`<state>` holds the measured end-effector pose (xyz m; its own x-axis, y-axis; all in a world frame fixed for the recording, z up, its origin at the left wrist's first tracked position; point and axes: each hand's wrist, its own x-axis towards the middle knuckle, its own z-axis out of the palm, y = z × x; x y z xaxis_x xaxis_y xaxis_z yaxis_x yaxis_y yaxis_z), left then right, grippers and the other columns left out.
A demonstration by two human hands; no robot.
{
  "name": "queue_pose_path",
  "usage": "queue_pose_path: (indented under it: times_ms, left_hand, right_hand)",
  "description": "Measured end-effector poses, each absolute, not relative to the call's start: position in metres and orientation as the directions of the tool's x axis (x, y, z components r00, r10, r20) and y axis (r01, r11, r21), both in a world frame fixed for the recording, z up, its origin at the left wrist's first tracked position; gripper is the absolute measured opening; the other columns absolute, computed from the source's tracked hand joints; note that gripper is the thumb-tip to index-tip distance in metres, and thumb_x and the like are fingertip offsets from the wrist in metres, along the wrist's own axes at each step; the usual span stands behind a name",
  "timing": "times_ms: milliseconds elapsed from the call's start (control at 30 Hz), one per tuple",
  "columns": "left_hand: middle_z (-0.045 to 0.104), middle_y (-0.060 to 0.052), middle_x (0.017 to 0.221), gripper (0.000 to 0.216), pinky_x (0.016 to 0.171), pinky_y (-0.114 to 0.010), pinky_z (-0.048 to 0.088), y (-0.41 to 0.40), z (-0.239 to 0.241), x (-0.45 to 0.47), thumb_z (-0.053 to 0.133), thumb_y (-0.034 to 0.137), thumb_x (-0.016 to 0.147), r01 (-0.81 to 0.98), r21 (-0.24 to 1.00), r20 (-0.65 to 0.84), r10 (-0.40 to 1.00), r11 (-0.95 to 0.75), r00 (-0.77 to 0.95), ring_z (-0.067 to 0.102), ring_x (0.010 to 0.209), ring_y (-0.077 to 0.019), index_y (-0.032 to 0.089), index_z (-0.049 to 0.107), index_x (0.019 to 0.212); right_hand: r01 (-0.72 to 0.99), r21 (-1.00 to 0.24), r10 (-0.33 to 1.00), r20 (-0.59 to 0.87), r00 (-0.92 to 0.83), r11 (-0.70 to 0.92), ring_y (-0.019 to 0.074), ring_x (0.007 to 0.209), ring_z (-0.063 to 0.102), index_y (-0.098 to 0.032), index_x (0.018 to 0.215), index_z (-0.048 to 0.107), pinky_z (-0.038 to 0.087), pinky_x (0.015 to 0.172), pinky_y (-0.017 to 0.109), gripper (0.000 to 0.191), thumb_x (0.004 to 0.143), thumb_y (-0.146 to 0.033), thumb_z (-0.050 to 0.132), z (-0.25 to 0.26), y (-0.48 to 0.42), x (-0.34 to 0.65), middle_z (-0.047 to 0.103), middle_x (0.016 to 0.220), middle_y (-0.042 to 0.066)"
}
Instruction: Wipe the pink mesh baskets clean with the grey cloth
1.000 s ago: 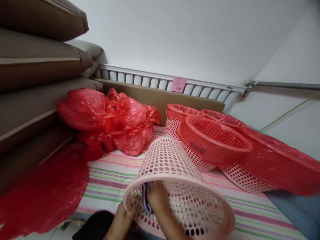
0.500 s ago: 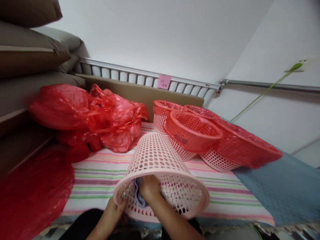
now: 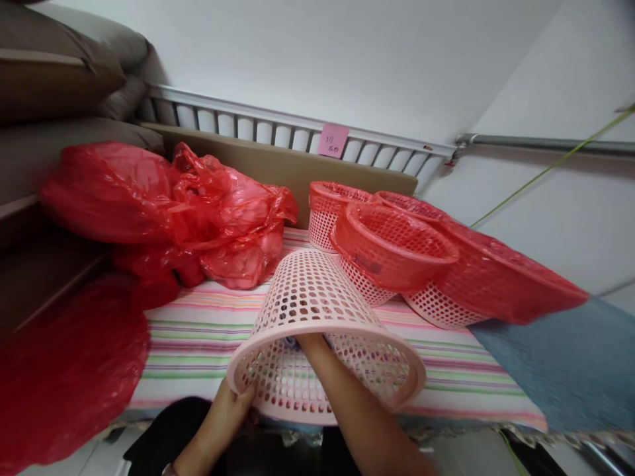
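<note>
Lying on its side at the near edge of the striped bed (image 3: 208, 330), the pink basket (image 3: 317, 297) is resting with its rim gripped by the left hand (image 3: 233, 406). The right hand (image 3: 310, 342) is reaching deep inside; I cannot tell its grip. A slack left hold could be letting the basket roll off.

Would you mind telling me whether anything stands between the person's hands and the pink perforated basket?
Nothing visible does. The left hand grips the rim of the pink basket, which lies on its side, and the right hand reaches inside its mouth, where a bit of dark cloth shows beside it.
</note>
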<state>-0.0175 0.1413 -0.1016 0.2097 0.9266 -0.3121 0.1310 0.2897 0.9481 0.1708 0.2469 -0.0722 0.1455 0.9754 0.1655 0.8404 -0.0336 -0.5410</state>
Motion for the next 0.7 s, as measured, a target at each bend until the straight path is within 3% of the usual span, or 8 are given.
queue_pose_path:
  times_ms: [133, 200, 300, 367, 433, 500, 567, 700]
  left_hand:
    - [0.065, -0.001, 0.049, 0.076, 0.045, -0.033, 0.053, 0.147, -0.103, -0.017, 0.053, 0.055, 0.077, 0.146, 0.962, -0.256, 0.945, 0.229, 0.205, 0.065, 0.047, -0.0245, 0.008, 0.039, 0.135]
    - [0.076, -0.010, 0.079, 0.073, 0.071, -0.040, 0.058, 0.151, -0.100, -0.017, 0.059, 0.053, 0.072, 0.110, 0.987, -0.136, 0.975, 0.118, 0.174, 0.071, 0.076, -0.0297, 0.010, 0.049, 0.130]
    - [0.067, -0.012, 0.120, 0.058, 0.103, -0.038, 0.043, 0.153, -0.094, -0.017, 0.063, 0.048, 0.070, 0.045, 0.999, 0.021, 0.989, -0.028, 0.148, 0.055, 0.120, -0.0291, 0.013, 0.062, 0.116]
    - [0.071, -0.011, 0.112, 0.053, 0.096, -0.036, 0.049, 0.150, -0.090, -0.019, 0.059, 0.047, 0.075, 0.059, 0.998, 0.005, 0.985, -0.015, 0.170, 0.062, 0.111, -0.0273, 0.014, 0.062, 0.116]
    - [0.076, -0.009, 0.089, 0.056, 0.066, -0.033, 0.059, 0.146, -0.087, -0.023, 0.054, 0.049, 0.079, 0.109, 0.992, -0.078, 0.975, 0.055, 0.209, 0.071, 0.071, -0.0246, 0.012, 0.058, 0.121]
    - [0.075, -0.007, 0.074, 0.057, 0.041, -0.030, 0.052, 0.142, -0.085, -0.028, 0.051, 0.048, 0.081, 0.170, 0.979, -0.148, 0.964, 0.111, 0.220, 0.063, 0.043, -0.0204, 0.010, 0.056, 0.122]
    - [0.075, -0.007, 0.078, 0.050, 0.049, -0.031, 0.055, 0.141, -0.083, -0.032, 0.053, 0.043, 0.079, 0.187, 0.979, -0.118, 0.974, 0.082, 0.192, 0.067, 0.055, -0.0230, 0.010, 0.060, 0.116]
    - [0.076, -0.008, 0.094, 0.035, 0.090, -0.036, 0.052, 0.144, -0.076, -0.036, 0.061, 0.033, 0.070, 0.151, 0.988, -0.058, 0.991, 0.040, 0.118, 0.064, 0.103, -0.0293, 0.015, 0.069, 0.099]
  right_hand:
    - [0.948, -0.310, 0.988, 0.109, 0.112, -0.073, 0.0308, 0.098, 0.058, -0.014, 0.112, 0.059, 0.043, 0.087, 0.046, 0.037, 0.078, -0.014, 0.046, -0.069, 0.193, 0.147, 0.062, 0.105, 0.016]
    - [0.974, -0.224, 0.992, 0.104, 0.065, -0.040, 0.0309, 0.094, 0.058, -0.015, 0.111, 0.059, 0.045, 0.083, 0.044, 0.039, 0.073, -0.013, 0.049, -0.071, 0.159, 0.137, 0.062, 0.104, 0.016]
    - [0.980, -0.197, 0.998, 0.058, 0.004, 0.008, 0.0313, 0.102, 0.056, -0.019, 0.112, 0.057, 0.045, 0.085, 0.043, 0.044, 0.068, -0.017, 0.057, -0.070, 0.117, 0.130, 0.059, 0.114, 0.014]
    - [0.977, -0.210, 0.999, 0.004, -0.038, 0.038, 0.0305, 0.101, 0.056, -0.021, 0.110, 0.057, 0.045, 0.086, 0.043, 0.044, 0.066, -0.020, 0.060, -0.068, 0.101, 0.131, 0.058, 0.115, 0.012]
    - [0.977, -0.201, 0.997, -0.014, -0.081, 0.076, 0.0297, 0.100, 0.057, -0.022, 0.109, 0.057, 0.046, 0.086, 0.042, 0.043, 0.066, -0.022, 0.061, -0.065, 0.099, 0.136, 0.059, 0.114, 0.011]
    - [0.981, -0.171, 0.996, 0.011, -0.090, 0.091, 0.0297, 0.099, 0.058, -0.022, 0.110, 0.057, 0.046, 0.085, 0.042, 0.042, 0.069, -0.023, 0.060, -0.064, 0.110, 0.141, 0.060, 0.112, 0.011]
    - [0.986, -0.140, 0.996, 0.047, -0.080, 0.086, 0.0293, 0.098, 0.058, -0.019, 0.115, 0.056, 0.046, 0.085, 0.041, 0.044, 0.071, -0.019, 0.057, -0.064, 0.135, 0.146, 0.061, 0.110, 0.012]
    - [0.977, -0.209, 0.988, 0.153, -0.014, 0.046, 0.0272, 0.113, 0.052, -0.018, 0.121, 0.055, 0.038, 0.098, 0.045, 0.036, 0.086, -0.018, 0.045, -0.064, 0.200, 0.154, 0.059, 0.119, 0.013]
